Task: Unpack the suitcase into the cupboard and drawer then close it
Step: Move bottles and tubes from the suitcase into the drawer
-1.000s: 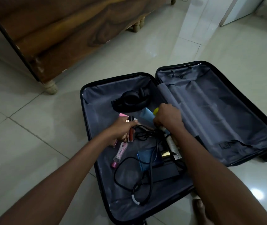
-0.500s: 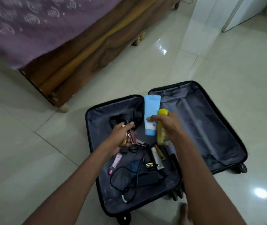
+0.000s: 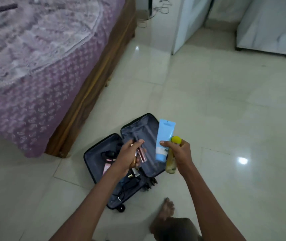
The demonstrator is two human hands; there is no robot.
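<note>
Fingers (image 3: 139, 142) grip cosmetics (image 3: 141, 153); right hand (image 3: 179, 153) holds tube (image 3: 164, 138), bottle (image 3: 171, 162); suitcase (image 3: 93, 164) holds cables (image 3: 126, 186).

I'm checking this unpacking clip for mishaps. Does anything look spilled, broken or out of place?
Nothing stands out. The suitcase lies open on the floor with small items and cables loose inside. The right hand holds a blue tube and a yellow-capped bottle; the left hand grips small cosmetic tubes. No spill shows.
</note>
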